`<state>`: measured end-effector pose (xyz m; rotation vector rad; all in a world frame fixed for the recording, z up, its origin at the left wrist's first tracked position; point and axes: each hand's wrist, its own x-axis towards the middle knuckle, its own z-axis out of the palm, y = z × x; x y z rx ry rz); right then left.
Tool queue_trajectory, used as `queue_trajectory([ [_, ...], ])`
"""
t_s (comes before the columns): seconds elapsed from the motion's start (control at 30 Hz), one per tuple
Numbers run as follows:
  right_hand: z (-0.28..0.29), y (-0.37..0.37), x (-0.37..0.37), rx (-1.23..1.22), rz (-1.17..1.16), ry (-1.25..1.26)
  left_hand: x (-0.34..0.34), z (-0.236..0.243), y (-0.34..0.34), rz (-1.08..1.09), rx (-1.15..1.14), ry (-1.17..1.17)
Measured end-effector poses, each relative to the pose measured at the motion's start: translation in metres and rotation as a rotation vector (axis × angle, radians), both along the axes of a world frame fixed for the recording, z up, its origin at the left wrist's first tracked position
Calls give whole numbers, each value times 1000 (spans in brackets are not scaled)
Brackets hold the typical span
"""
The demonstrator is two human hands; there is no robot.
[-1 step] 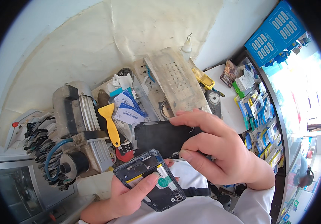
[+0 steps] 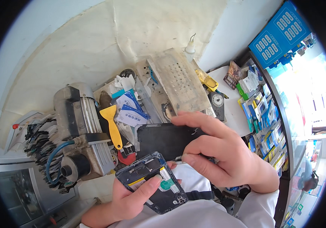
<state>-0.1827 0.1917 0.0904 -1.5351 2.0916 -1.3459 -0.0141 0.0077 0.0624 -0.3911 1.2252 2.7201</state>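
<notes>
Left hand [image 2: 130,199] grasping the opened phone [image 2: 166,199], low centre, green patch [image 2: 166,185] bright on its black inside! Right hand [image 2: 233,159], just beyond, grips a flat, dark panel [image 2: 163,138] by its edges. Past them: smooth yellow scraper [image 2: 113,127], blue-and-white cards [image 2: 133,116] with printed lettering, grimy perforated casing [image 2: 184,83]; far right, a blue sign [image 2: 278,36], its white boxes lettered.

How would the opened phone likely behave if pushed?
The opened phone in the left hand is probably fragile, its inner parts lying bare. Its straight rim suggests a stiff body. Flat and thin, it would likely slide, not roll.
</notes>
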Motion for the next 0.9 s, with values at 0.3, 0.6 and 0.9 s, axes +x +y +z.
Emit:
queue_trajectory([
  [0.3,-15,2,-13,87,19,-308,0,-2,-8,-45,-116,-63],
  [0.6,-30,-4,-3,-8,32,-449,-5,-8,-8,77,1,-67],
  [0.9,-26,11,7,2,-125,-978,2,-17,-15,106,181,-5],
])
